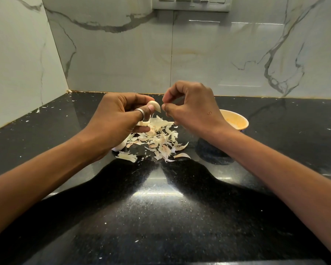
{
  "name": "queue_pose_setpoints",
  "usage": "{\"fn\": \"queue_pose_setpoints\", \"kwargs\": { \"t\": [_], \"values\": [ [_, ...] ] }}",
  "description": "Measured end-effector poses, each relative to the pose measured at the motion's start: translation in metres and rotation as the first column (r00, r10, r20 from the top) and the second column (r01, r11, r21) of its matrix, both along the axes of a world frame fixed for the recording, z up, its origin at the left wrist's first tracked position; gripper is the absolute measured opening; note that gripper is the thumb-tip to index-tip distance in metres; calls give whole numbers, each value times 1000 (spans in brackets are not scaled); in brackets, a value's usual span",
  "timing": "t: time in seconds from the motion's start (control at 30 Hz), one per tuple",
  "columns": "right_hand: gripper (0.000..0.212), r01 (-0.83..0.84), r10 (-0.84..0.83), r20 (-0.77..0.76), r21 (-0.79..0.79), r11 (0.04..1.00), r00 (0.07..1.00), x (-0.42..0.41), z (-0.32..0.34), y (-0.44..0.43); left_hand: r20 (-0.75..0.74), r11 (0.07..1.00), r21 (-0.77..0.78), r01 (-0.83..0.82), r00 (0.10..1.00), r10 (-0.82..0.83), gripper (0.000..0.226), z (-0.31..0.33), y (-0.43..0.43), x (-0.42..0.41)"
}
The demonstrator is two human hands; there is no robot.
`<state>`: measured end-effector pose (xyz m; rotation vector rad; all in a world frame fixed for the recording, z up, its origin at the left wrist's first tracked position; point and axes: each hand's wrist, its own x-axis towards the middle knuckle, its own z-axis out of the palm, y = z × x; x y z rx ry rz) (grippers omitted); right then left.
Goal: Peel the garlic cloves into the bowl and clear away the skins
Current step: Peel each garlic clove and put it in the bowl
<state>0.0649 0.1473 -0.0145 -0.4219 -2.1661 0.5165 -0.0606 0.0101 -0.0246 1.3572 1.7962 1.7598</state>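
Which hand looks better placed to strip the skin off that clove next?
Probably the right hand: it already pinches at the tip of the garlic clove, while the left hand is busy gripping it.

Black speckled counter [161, 217]: garlic skins pile [157, 138] centre, bowl [235, 121] just right, pale flecks [37, 110] scattered.

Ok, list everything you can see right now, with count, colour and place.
garlic clove: one, pale cream, held in the left hand
skins: one loose pile, off-white, on the counter below the hands
bowl: one, orange inside, dark outside, right of the pile
counter: one, black speckled
wall: white marble tiles, behind and left
switch panel: one, white, top edge
ring: one, silver, left thumb
left hand: holds the garlic clove
right hand: fingertips pinch at the garlic clove's tip
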Motion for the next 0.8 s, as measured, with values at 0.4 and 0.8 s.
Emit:
{"fn": "queue_pose_setpoints", "kwargs": {
  "t": [0.4, 0.8],
  "values": [
    [25, -295, 311, -26, -401, 867, 950, 2, 4, -5, 56, 1000, 16, -19, 998, 19, 15, 1, 0, -2],
    [18, -393, 384, -102, -375, 840, 918, 0, 0, -1, 66, 999, -36, 10, 998, -8, 19, 2, -1, 1]
  ]
}}
